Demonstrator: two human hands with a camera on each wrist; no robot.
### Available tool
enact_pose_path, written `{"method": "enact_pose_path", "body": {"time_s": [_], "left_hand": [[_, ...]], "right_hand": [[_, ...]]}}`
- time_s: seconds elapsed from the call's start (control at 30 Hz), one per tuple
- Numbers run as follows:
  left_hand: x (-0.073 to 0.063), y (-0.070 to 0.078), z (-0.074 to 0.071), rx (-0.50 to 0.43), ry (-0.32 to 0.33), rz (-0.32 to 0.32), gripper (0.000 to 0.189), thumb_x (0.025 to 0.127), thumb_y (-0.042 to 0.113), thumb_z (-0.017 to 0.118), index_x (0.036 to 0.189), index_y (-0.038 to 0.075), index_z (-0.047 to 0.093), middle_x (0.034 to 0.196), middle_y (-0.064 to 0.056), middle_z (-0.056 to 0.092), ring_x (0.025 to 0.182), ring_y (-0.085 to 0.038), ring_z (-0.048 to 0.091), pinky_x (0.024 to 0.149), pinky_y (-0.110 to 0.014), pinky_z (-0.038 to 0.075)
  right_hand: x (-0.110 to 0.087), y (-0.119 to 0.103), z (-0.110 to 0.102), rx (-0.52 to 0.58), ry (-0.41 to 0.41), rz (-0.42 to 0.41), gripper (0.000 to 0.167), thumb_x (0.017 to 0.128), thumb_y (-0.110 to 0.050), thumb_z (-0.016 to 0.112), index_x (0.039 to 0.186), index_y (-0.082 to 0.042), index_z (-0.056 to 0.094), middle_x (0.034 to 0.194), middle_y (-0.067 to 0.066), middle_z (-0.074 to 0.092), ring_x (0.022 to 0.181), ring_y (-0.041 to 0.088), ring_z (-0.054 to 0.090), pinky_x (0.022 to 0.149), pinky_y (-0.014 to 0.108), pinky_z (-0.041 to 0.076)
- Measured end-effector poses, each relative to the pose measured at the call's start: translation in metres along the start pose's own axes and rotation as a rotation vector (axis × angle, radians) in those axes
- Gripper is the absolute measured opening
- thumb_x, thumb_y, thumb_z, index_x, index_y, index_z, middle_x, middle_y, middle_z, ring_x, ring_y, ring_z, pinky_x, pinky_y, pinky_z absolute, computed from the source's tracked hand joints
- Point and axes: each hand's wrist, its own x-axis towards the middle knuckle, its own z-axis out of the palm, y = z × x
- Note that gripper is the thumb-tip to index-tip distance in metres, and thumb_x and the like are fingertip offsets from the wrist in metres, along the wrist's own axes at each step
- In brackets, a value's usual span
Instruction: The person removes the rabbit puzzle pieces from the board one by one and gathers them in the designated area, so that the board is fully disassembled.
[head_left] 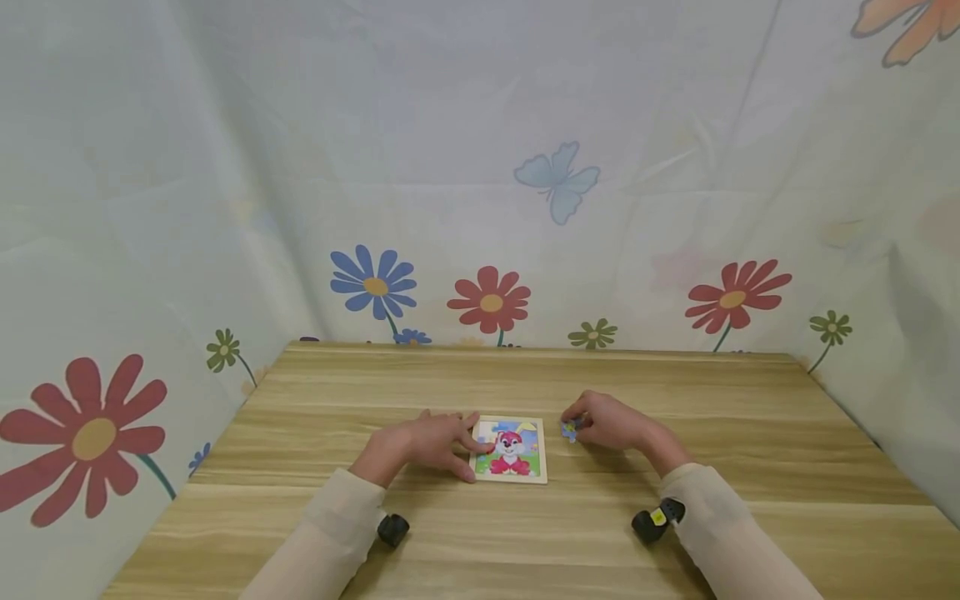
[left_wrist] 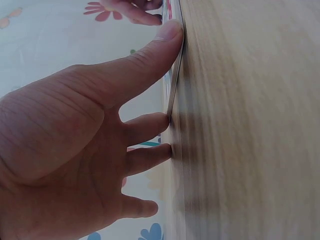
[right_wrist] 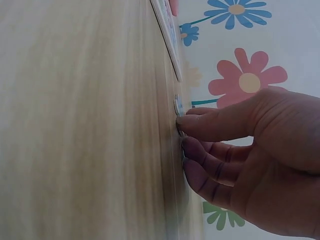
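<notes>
A small square jigsaw puzzle [head_left: 517,465] in a pale wooden frame lies on the table, its picture a red-and-white cartoon animal. My left hand [head_left: 429,442] rests at its left side, fingers spread, one fingertip over the picture. In the left wrist view, the thumb [left_wrist: 150,57] touches the frame's edge [left_wrist: 174,85]. Right of the frame, my right hand [head_left: 611,421] pinches a blue, green and yellow puzzle piece [head_left: 569,432] between thumb and fingers. The right wrist view shows that piece [right_wrist: 178,106] edge-on at the tabletop, partly hidden by the fingertips.
The wood-grain table [head_left: 465,542] spreads around both hands. Behind and beside it hangs a pale cloth backdrop [head_left: 450,167] printed with flowers and a butterfly. Each wrist carries a small black camera, the left one [head_left: 393,530] and the right one [head_left: 649,525] both low over the table.
</notes>
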Motion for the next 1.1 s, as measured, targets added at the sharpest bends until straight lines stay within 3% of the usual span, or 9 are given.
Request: {"method": "enact_pose_path", "body": {"time_s": [0.5,1.1], "left_hand": [[-0.0002,0.002,0.0,0.009,-0.003,-0.009,0.053,0.087,0.044,0.075,0.137,0.034,0.062,0.163,-0.008,0.027,0.149,-0.032,0.025,0.114,-0.069,0.01],[0.0009,0.0006,0.0002,0.016,-0.01,-0.005,0.053,0.088,0.045,0.074,0.138,0.035,0.061,0.164,-0.008,0.025,0.149,-0.032,0.023,0.114,-0.069,0.01]], "right_hand": [[0.0024,0.0004,0.0011,-0.056,0.03,-0.021,0.025,0.087,0.008,0.069,0.112,0.007,0.072,0.099,0.01,0.067,0.091,0.024,0.062,0.079,0.036,0.054],[0.0029,-0.0035,0.0001,-0.094,0.048,-0.009,0.026,0.089,0.006,0.067,0.115,0.007,0.07,0.099,0.011,0.065,0.083,0.018,0.055,0.074,0.033,0.051]]}}
